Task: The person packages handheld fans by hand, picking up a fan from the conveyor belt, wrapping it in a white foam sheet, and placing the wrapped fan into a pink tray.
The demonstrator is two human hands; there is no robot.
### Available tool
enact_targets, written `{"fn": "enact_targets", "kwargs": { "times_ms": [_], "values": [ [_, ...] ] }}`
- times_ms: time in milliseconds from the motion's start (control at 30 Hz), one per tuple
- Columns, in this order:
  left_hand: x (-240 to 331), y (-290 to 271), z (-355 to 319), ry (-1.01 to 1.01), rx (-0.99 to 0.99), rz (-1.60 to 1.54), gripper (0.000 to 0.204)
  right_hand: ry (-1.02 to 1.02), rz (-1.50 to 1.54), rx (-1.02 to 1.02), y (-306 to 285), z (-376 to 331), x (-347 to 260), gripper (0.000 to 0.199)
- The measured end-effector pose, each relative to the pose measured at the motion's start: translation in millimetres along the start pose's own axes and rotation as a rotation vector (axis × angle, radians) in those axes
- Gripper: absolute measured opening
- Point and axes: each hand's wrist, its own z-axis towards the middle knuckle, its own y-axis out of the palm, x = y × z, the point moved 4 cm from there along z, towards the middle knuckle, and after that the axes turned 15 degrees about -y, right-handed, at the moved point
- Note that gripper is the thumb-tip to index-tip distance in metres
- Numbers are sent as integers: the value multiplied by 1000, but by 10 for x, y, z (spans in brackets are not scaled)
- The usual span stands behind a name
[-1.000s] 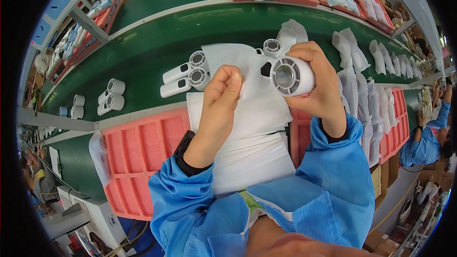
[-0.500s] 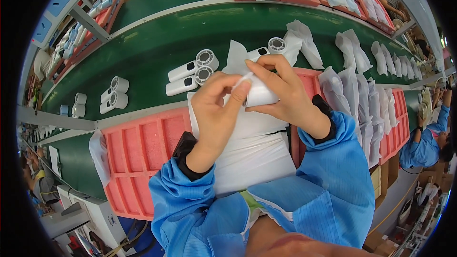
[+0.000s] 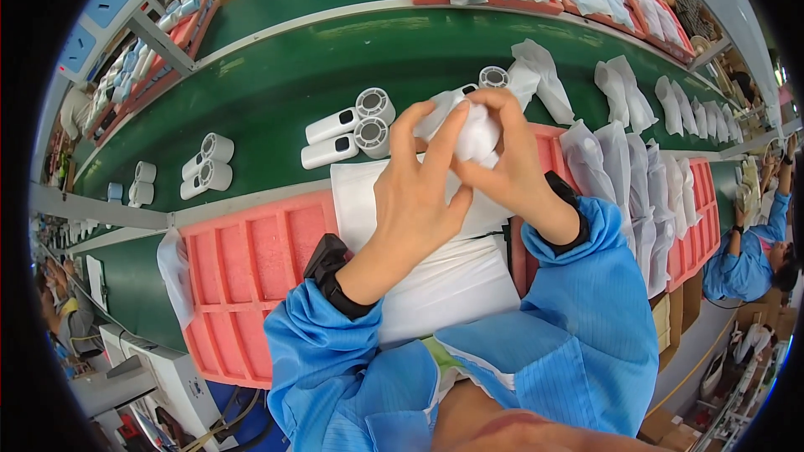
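Note:
Both my hands are raised over the bench, around a white handheld fan (image 3: pixel 479 136) wrapped in a thin, translucent white bag (image 3: pixel 435 120). My right hand (image 3: pixel 512 155) grips its right side, with the fingers over the top and the thumb below. On the left side, my left hand (image 3: pixel 419 188) has its fingertips on the bag and its thumb lower down. The handle of the wrapped fan is mostly hidden. Below my hands lies a stack of flat white bags (image 3: pixel 444 285). Just beyond them, two unwrapped white handheld fans (image 3: pixel 343 149) lie on the green conveyor belt (image 3: pixel 268 92).
A pink divided tray (image 3: pixel 247 272) stands to my left. Another pink tray (image 3: pixel 697 230) at my right carries several bagged fans (image 3: pixel 641 192). More bagged fans (image 3: pixel 624 92) lie along the belt. Filled pink trays (image 3: pixel 494 2) line the far shelf. A co-worker in blue (image 3: pixel 745 259) is at far right.
My left hand has gone from pinching the bag's edge to a more spread hold with raised fingers. The wrapped fan has turned and risen slightly. Fans on the belt have shifted slightly right.

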Motion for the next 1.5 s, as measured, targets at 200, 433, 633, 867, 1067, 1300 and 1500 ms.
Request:
{"fn": "enact_targets", "kwargs": {
  "times_ms": [200,433,633,867,1067,1300,1500],
  "values": [
    [-288,-193,216,71,-67,-312,53,-182,64,-46,-36,117,-141,69],
    [-228,-417,215,-83,95,-756,50,-4,28,-269,45,6,33,59],
    [-170,-275,67,133,254,-290,36,-69,-403,-197,121,-50,-49,59],
    [-85,-295,22,245,326,-46,18,-10,-423,-143,91,-71,-15,54],
    [-484,-289,259,-225,132,-644,13,341,275,-313,47,0,-7,43],
    [-723,-214,325,-514,19,-885,12,458,374,-584,-86,66,153,33],
    [-455,-162,280,-157,192,-318,12,404,-89,-406,-107,207,809,36]
  ]
}}
